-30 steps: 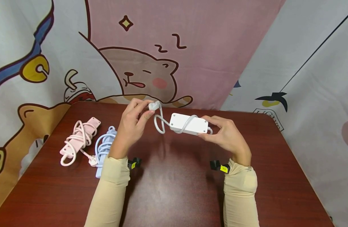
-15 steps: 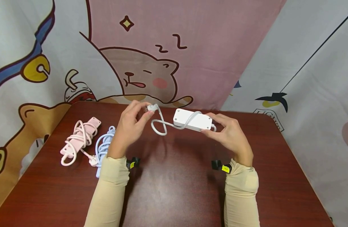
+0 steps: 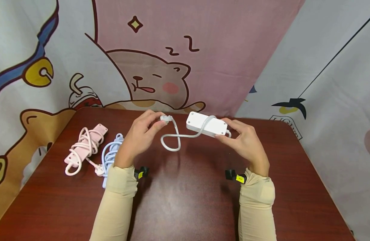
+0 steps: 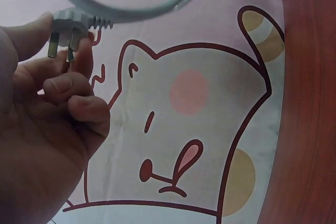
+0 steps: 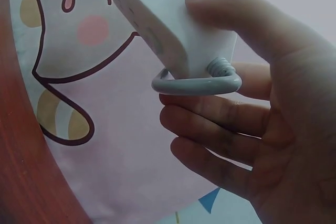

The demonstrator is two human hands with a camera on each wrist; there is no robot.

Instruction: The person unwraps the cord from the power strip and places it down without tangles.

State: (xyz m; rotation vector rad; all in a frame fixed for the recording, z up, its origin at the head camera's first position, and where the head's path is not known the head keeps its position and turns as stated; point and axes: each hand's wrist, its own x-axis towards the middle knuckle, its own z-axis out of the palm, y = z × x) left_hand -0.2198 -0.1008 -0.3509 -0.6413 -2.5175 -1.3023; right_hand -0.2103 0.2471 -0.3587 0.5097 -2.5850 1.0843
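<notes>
A white power strip (image 3: 206,124) is held above the table, tilted, with its screwed underside facing the head camera. My right hand (image 3: 244,142) grips its right end between thumb and fingers, close to where the cord leaves the body (image 5: 223,69). The white plug (image 3: 166,118) is pinched between thumb and fingertips of my left hand (image 3: 141,134); its metal prongs show in the left wrist view (image 4: 71,27). Between the hands the grey-white cord (image 3: 179,136) hangs in one loose loop, and part of it crosses over the strip.
On the table (image 3: 185,201) at the left lie a pink power strip (image 3: 86,147) and a light blue power strip (image 3: 112,152), both wrapped in their cords. My left forearm partly covers the blue one. Behind the table's far edge hangs a cartoon-printed curtain (image 3: 221,60).
The white strip has moved slightly right and up with my right hand. My left hand with the plug has dropped a little, and more cord hangs slack between them.
</notes>
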